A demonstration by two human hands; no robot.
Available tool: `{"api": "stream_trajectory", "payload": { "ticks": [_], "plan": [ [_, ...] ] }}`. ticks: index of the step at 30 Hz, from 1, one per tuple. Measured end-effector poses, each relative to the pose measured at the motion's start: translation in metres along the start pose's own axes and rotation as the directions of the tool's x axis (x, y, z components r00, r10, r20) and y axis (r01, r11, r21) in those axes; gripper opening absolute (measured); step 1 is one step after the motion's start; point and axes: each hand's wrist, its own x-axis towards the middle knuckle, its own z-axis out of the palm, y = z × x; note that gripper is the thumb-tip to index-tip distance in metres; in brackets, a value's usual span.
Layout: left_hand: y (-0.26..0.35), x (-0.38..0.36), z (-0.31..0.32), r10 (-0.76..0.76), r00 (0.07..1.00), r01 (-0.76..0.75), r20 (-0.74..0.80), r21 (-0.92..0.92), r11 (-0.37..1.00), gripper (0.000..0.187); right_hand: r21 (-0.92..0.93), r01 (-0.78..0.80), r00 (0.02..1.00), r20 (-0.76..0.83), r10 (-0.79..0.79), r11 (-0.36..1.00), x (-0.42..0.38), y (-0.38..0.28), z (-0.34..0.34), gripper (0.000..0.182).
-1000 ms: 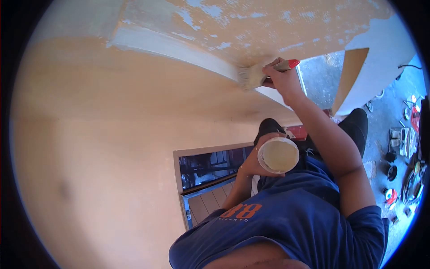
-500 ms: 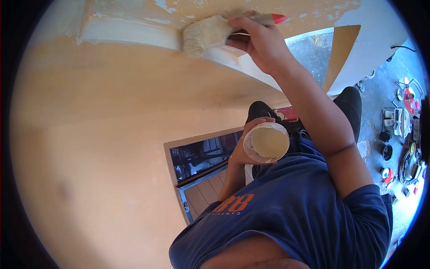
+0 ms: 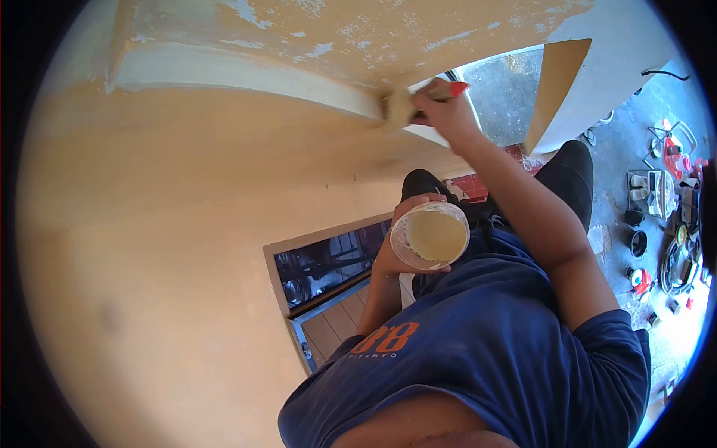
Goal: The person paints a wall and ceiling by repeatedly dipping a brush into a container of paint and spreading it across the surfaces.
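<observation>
My right hand (image 3: 448,113) is closed round a wide paintbrush (image 3: 399,109) with a red-tipped handle. The blurred bristles meet the right end of a pale band (image 3: 246,75) that runs between the wall and the peeling surface above it. Low in front of my body, my left hand (image 3: 390,257) grips a clear plastic tub (image 3: 402,245) from its left side. Cream-coloured paint (image 3: 439,235) lies inside the tub, and white smears mark its rim.
Patches of paint flake from the tan surface (image 3: 358,37) overhead. A window opening (image 3: 328,261) is set in the wall (image 3: 164,261) at left. On the grey floor (image 3: 612,201) at right stand a wire rack (image 3: 650,190), a black pot (image 3: 638,243) and several other items.
My right hand and the paintbrush have moved right and down along the pale band. My left hand and the tub have shifted slightly left in view.
</observation>
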Motion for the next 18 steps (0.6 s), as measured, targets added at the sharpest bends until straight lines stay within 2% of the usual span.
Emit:
{"api": "stream_trajectory", "payload": {
  "ticks": [2, 4, 5, 7, 9, 11, 12, 14, 15, 18],
  "plan": [
    [-0.005, -0.003, -0.001, -0.007, 1.000, 0.007, -0.001, -0.008, 1.000, 0.103, -0.005, 0.016, 1.000, 0.026, -0.016, 1.000, -0.008, -0.022, 0.029, 0.016],
    [-0.004, -0.003, 0.000, -0.028, 1.000, 0.028, -0.006, -0.023, 0.999, 0.103, 0.237, 0.050, 0.995, 0.068, -0.068, 0.970, -0.017, -0.058, 0.042, 0.016],
    [-0.004, -0.002, 0.001, -0.044, 0.999, 0.043, -0.016, -0.033, 0.999, 0.104, 0.236, 0.048, 0.996, 0.060, -0.064, 0.971, -0.018, -0.070, 0.039, 0.016],
    [-0.003, 0.000, -0.001, -0.052, 0.999, 0.052, 0.007, -0.013, 0.999, 0.104, 0.512, -0.006, 0.985, 0.153, -0.084, 0.859, -0.019, -0.085, 0.039, 0.016],
    [-0.001, -0.001, -0.001, -0.054, 0.998, 0.054, 0.021, 0.012, 0.998, 0.104, 0.556, -0.035, 0.980, 0.181, -0.080, 0.831, -0.017, -0.076, 0.035, 0.017],
    [-0.002, 0.001, 0.000, -0.025, 0.999, 0.025, 0.022, -0.026, 0.999, 0.104, 0.352, -0.021, 0.988, 0.148, -0.034, 0.936, -0.014, -0.043, 0.028, 0.017],
    [-0.001, 0.000, 0.001, -0.023, 1.000, 0.024, 0.019, -0.025, 0.999, 0.104, 0.342, -0.030, 0.994, 0.106, -0.007, 0.939, -0.013, -0.021, 0.022, 0.017],
    [0.000, -0.002, 0.004, -0.029, 0.999, 0.029, -0.025, -0.015, 0.999, 0.103, 0.211, -0.034, 0.999, 0.031, 0.028, 0.977, -0.009, 0.018, 0.001, 0.015],
    [-0.001, -0.001, 0.004, -0.024, 1.000, 0.023, -0.021, -0.014, 1.000, 0.103, 0.210, -0.027, 0.999, 0.030, 0.021, 0.977, -0.007, 0.028, -0.011, 0.015],
    [-0.002, -0.002, 0.002, -0.056, 0.998, 0.056, 0.000, -0.020, 0.998, 0.103, -0.066, 0.033, 0.999, -0.037, -0.035, 0.997, -0.004, 0.035, -0.030, 0.012]
  ]
}}
